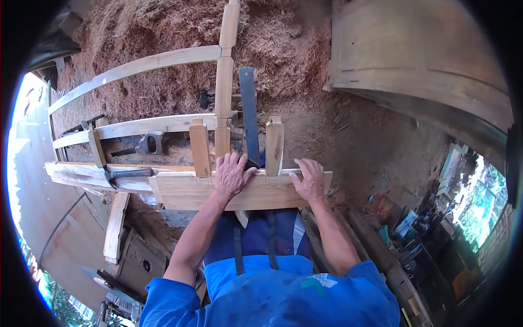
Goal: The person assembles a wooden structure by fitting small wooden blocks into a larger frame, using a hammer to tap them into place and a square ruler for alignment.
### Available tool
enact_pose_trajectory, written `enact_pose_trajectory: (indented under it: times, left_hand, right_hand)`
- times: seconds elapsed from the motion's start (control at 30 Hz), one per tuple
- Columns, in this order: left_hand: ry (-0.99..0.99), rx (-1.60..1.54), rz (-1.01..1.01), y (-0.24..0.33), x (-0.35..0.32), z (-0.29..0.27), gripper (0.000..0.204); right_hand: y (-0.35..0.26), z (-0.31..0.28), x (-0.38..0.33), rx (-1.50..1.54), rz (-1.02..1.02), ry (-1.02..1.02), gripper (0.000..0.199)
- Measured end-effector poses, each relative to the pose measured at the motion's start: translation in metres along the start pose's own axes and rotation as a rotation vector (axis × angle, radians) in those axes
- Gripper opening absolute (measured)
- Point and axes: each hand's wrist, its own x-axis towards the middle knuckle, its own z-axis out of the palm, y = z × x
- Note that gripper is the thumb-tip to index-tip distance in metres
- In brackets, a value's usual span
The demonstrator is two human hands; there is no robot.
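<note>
A pale wooden board (267, 195) lies across in front of me, with two short wooden posts (200, 148) rising from its far edge. My left hand (231, 177) grips that edge left of centre, fingers over the far side and thumb toward the square. A try square (249, 111) with a dark metal blade stands between the posts, its blade pointing away from me. Its lower end is beside my left thumb and partly hidden. Near the board's right end my right hand (310, 182) is on the same edge, fingers beyond it and thumb on the near side.
Left of the board a clamp (97, 147) and a dark-handled tool (131, 173) rest on a long timber (76, 171). A hand plane (150, 144) lies farther back. Wood shavings (147, 32) cover the far ground. A large wooden panel (414, 49) stands at the far right.
</note>
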Motion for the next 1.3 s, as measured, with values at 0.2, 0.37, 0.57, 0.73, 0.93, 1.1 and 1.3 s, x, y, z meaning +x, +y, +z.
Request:
enact_pose_trajectory:
  times: [0.2, 0.37, 0.57, 0.73, 0.93, 1.1, 1.3]
  left_hand:
    - [-0.062, -0.032, 0.070, 0.006, 0.006, 0.012, 0.048]
    - [-0.060, -0.033, 0.080, 0.009, 0.009, 0.015, 0.046]
    - [-0.061, -0.058, 0.126, 0.004, 0.004, 0.019, 0.047]
    - [-0.024, -0.031, 0.132, 0.001, 0.001, 0.022, 0.053]
    - [-0.038, -0.037, 0.157, 0.007, 0.006, 0.023, 0.060]
    - [-0.094, -0.022, 0.177, 0.006, 0.005, 0.023, 0.066]
    - [-0.101, -0.039, 0.188, 0.005, 0.002, 0.024, 0.067]
  right_hand:
    - [0.014, 0.021, -0.001, 0.073, 0.001, -0.047, 0.043]
    - [0.014, 0.027, -0.004, 0.085, 0.032, -0.080, 0.037]
    - [0.013, 0.029, -0.008, 0.085, 0.028, -0.130, 0.030]
    - [-0.007, 0.034, 0.030, 0.697, 0.437, -0.077, 0.055]
    - [-0.015, 0.057, 0.136, 0.945, 0.482, -0.053, 0.049]
    - [-0.005, 0.081, 0.123, 1.055, 0.476, 0.070, 0.038]
    - [-0.011, 0.079, 0.119, 1.112, 0.544, 0.117, 0.035]
